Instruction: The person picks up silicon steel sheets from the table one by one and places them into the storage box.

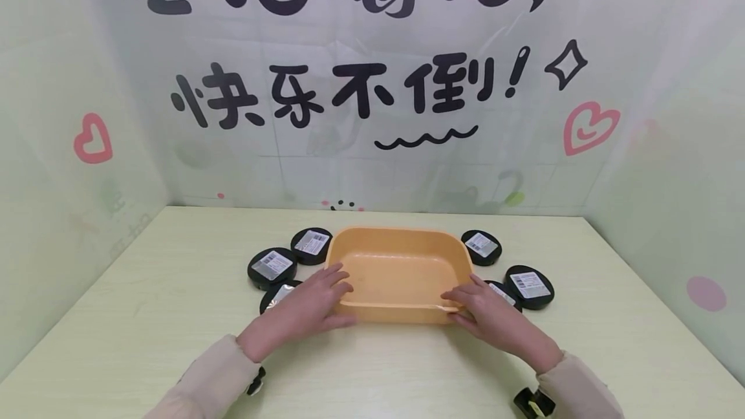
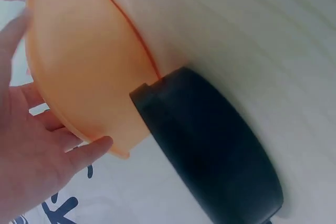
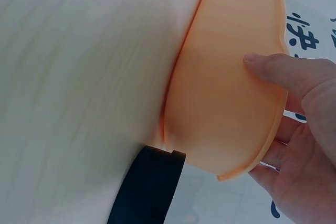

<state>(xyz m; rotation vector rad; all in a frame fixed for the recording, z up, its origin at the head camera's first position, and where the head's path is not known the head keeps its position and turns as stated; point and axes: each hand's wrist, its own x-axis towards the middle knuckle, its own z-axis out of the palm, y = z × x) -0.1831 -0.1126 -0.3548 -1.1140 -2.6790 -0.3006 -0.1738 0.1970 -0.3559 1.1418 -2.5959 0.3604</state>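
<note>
An orange-yellow rectangular plastic basin (image 1: 401,270) stands on the table between both hands. My left hand (image 1: 308,302) holds its front left corner, fingers over the rim. In the left wrist view, the left thumb is blurred near the edge. At the front right corner my right hand (image 1: 495,315) grips the rim, the thumb (image 3: 278,69) against the outer wall and the fingers inside. Black round containers with silver labels lie on either side: one (image 1: 281,296) partly behind my left hand, another (image 1: 504,295) partly behind my right.
Two more black containers (image 1: 272,266) (image 1: 311,244) lie left of the basin, and two (image 1: 482,246) (image 1: 529,286) right of it. A pale wood-grain table (image 1: 396,374) meets a printed sheet (image 1: 361,173) at the back. Similar sheets flank both sides.
</note>
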